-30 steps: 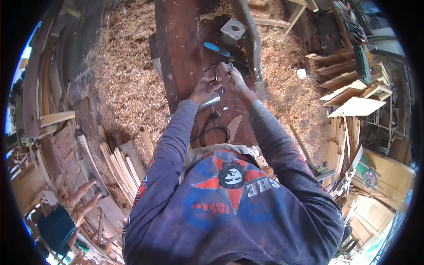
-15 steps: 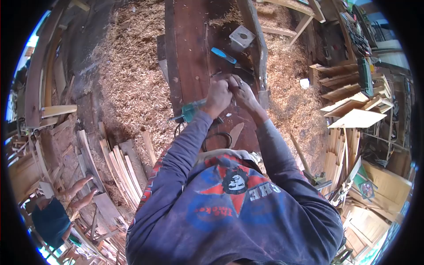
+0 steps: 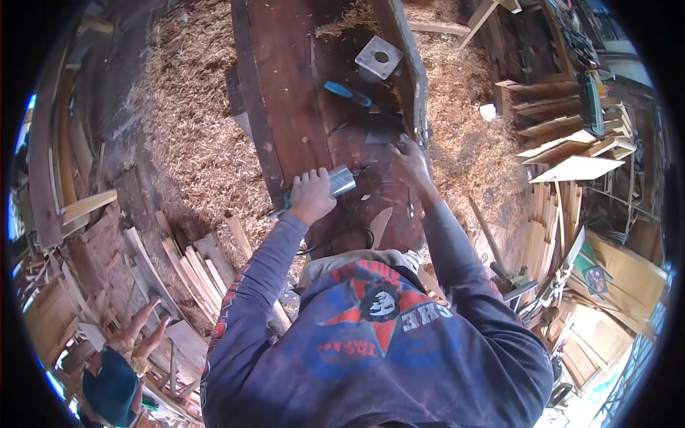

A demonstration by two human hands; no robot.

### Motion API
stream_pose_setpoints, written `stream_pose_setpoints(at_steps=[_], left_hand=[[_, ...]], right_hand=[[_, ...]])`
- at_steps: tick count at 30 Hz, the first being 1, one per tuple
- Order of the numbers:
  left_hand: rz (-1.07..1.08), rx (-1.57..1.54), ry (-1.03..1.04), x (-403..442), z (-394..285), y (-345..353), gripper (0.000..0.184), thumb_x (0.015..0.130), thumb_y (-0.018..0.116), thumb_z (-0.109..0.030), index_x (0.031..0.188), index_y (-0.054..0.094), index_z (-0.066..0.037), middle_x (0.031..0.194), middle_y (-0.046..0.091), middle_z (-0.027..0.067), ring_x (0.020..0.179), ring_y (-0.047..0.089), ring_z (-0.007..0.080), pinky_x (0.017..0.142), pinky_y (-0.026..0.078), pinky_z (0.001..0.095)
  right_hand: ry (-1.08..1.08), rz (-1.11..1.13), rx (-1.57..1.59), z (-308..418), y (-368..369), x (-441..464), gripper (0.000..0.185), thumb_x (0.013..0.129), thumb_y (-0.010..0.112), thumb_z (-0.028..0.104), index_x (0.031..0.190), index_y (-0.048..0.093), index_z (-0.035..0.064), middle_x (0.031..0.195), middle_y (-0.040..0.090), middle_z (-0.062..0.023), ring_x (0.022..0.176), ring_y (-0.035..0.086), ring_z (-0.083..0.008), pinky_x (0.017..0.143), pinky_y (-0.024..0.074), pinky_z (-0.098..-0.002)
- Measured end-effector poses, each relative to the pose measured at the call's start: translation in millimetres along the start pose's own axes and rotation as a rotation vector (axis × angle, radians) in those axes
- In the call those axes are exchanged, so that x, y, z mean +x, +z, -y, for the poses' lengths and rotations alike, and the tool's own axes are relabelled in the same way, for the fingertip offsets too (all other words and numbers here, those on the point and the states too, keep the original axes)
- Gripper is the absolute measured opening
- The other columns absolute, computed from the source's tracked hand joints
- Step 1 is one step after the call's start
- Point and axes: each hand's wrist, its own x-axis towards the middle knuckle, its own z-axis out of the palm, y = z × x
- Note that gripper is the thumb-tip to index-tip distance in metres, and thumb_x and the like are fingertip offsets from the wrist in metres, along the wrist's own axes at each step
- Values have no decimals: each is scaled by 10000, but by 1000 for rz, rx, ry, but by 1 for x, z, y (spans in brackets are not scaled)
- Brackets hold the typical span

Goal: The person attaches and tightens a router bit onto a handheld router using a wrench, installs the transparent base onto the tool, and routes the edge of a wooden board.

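My left hand is wrapped around a trim router, a green-bodied power tool with a shiny metal cylinder at its front. The tool lies on its side over the dark wooden bench, its narrow tip pointing right. My right hand is at the bench's right side, fingers curled; whatever they hold is too small to make out. Just beyond those fingers lies a flat dark grey piece. Farther up are a blue-handled tool and a square metal router base with a round hole.
A raised wooden board runs along the right edge of the bench. Wood shavings cover the floor on both sides. Stacked boards stand at right, with cut strips at lower left. Another person is at far lower left.
My hands have come apart from where they were together. The left moved down and left onto the trim router, which is now turned metal end right; the right shifted slightly right and down.
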Motion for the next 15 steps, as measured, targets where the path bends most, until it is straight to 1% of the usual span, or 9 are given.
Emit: stream_pose_setpoints(at_steps=[2,5,6,8,10,11,12,14,15], left_hand=[[-18,-49,7,0,7,-3,557,700,777,-301,1115,554,-4,1142,666,233,1065,654,397,927,495,503],[-16,-237,-77,-18,17,-15,564,702,775,-323,1090,567,30,1067,701,250,999,687,426,894,530,509],[-5,-361,-175,-31,20,-17,598,689,783,-334,1098,578,50,1039,706,264,987,696,434,885,544,497],[18,-497,-296,-61,26,-21,631,676,791,-344,1107,588,71,1011,711,278,975,704,441,875,558,485],[-25,-799,-299,-87,37,-29,696,649,825,-384,1129,622,77,989,715,285,933,708,458,806,576,467],[39,-807,-344,-96,48,-20,617,650,850,-322,1124,671,31,974,739,215,885,736,351,773,578,398],[26,-814,-358,-108,53,-10,617,650,850,-322,1124,671,31,974,739,215,885,736,351,773,578,398],[-121,-1241,-285,-129,49,-25,512,677,864,-243,1089,686,2,934,738,106,824,718,216,743,566,346],[-131,-1374,-294,-136,47,-30,450,697,870,-179,1076,692,-13,901,712,37,793,670,122,722,553,306]], right_hand=[[254,145,-156,29,16,16,469,945,669,299,1211,488,-42,1058,681,-309,1018,691,-414,872,537,-479],[108,175,-253,44,38,26,437,938,634,229,1219,457,-55,1093,630,-372,1044,635,-508,919,504,-559],[106,187,-258,42,46,27,437,938,634,229,1219,457,-55,1093,630,-372,1044,635,-508,919,504,-559],[-194,114,-304,34,61,21,444,912,649,215,1196,466,-73,1135,597,-383,1055,597,-542,929,499,-569],[-199,135,-421,53,62,18,445,899,661,207,1187,476,-78,1150,582,-359,1091,583,-519,935,496,-563],[-203,133,-532,72,60,16,446,887,672,199,1178,486,-82,1166,567,-335,1126,568,-497,941,493,-556],[-207,127,-642,84,61,15,446,874,683,191,1169,495,-87,1181,552,-311,1162,554,-474,947,490,-550],[-326,81,-621,95,70,25,422,867,693,157,1196,522,-46,1249,529,-296,1177,538,-481,968,488,-544],[-527,97,-550,103,72,31,425,850,686,119,1221,532,-18,1258,523,-280,1185,522,-485,990,473,-541]])
